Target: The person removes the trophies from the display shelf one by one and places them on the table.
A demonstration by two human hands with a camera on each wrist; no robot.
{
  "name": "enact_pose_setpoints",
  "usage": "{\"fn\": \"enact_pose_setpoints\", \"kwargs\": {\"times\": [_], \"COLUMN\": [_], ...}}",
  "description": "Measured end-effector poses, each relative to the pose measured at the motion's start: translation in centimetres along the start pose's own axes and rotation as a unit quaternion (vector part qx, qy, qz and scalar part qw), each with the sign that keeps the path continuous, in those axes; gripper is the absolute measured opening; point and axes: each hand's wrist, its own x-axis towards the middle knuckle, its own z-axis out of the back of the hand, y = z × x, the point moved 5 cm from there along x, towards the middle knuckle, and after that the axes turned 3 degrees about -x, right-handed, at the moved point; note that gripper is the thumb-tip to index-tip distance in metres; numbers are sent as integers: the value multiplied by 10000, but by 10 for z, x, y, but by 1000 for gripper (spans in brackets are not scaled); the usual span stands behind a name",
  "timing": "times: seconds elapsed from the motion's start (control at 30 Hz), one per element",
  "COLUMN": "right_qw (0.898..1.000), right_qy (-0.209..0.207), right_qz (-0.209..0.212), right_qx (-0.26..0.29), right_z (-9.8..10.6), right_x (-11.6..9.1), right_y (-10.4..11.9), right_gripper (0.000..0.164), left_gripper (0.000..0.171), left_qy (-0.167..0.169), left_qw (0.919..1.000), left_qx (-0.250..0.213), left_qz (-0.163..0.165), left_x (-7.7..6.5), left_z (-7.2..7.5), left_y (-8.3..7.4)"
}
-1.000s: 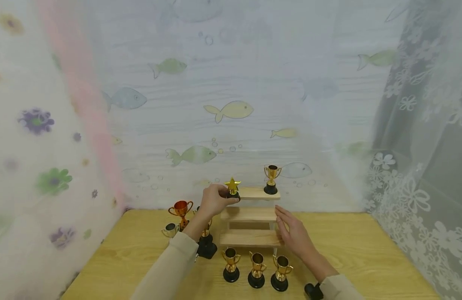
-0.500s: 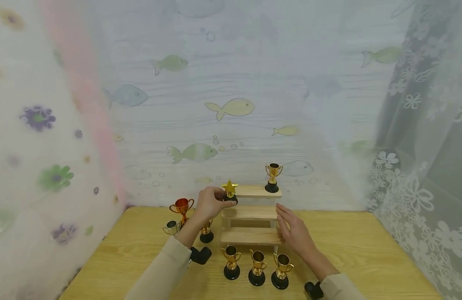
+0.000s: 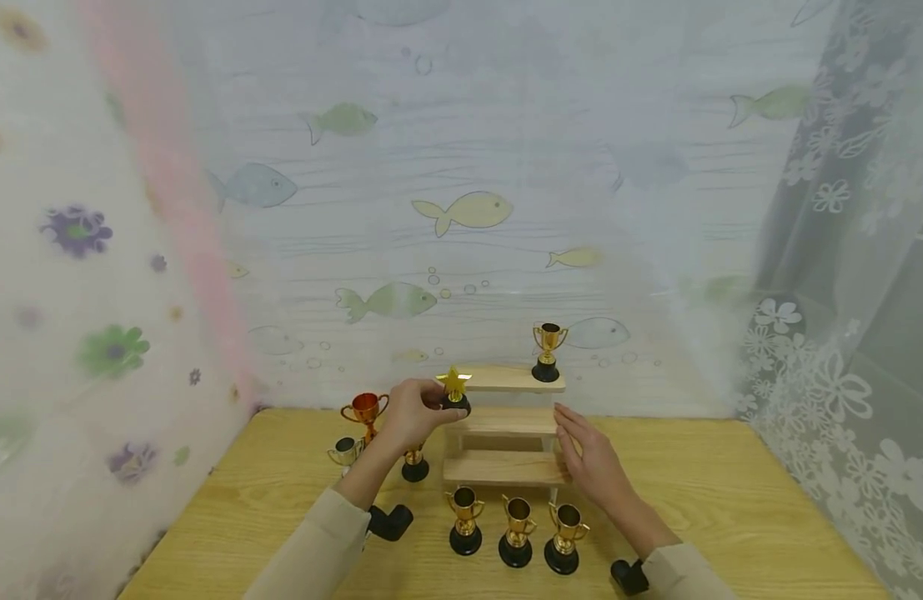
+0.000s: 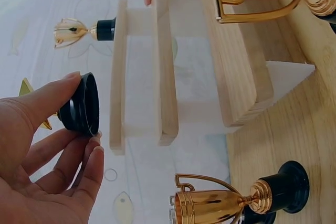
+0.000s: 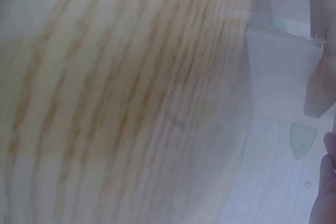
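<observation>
My left hand point(image 3: 412, 412) pinches a small gold star trophy point(image 3: 455, 385) by its black base, thumb on one side and fingers on the other. In the left wrist view the black base point(image 4: 86, 103) is apart from the top board, with a gap between them. The star trophy is near the left end of the three-tier wooden shelf point(image 3: 506, 467). My right hand point(image 3: 592, 458) is at the shelf's right side, fingers straight and fingertips at the middle board's end. A gold cup trophy point(image 3: 548, 352) stands at the right end of the top board.
Three gold cup trophies point(image 3: 517, 533) stand in front of the shelf. Left of it are a red-orange cup trophy point(image 3: 366, 412), a silver cup trophy point(image 3: 345, 451) and a gold one point(image 3: 414, 465), partly behind my left arm. A fish-patterned curtain point(image 3: 461, 250) hangs behind the table point(image 3: 694, 492).
My left hand has moved the star trophy left and down, away from the top board's left end. My right hand stays at the shelf's right side. The head view has tilted slightly.
</observation>
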Motion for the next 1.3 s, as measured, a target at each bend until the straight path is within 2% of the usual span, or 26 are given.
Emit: {"fn": "enact_pose_setpoints", "kwargs": {"times": [0.17,0.33,0.5,0.63,0.9,1.3], "right_qw": [10000,9999,10000,10000,9999,9999], "right_qy": [31,54,28,-8,27,13], "right_qz": [-88,-129,-82,-69,-137,-139], "right_qx": [28,14,30,34,83,68], "right_z": [-1,-2,-1,1,0,0], "right_x": [0,1,0,1,0,-1], "right_y": [-1,-2,1,1,0,0], "right_gripper": [38,38,37,37,37,38], "left_gripper": [45,42,37,39,43,31], "left_qy": [-17,-66,-109,-121,-70,-23], "left_qw": [10000,9998,9999,9999,9998,9999], "left_qx": [-7,43,54,32,133,100], "left_qz": [74,161,96,39,125,-25], "left_x": [-6,-13,-19,-21,-32,-45], "left_z": [2,7,10,11,13,13], "left_y": [4,8,13,17,20,25]}}
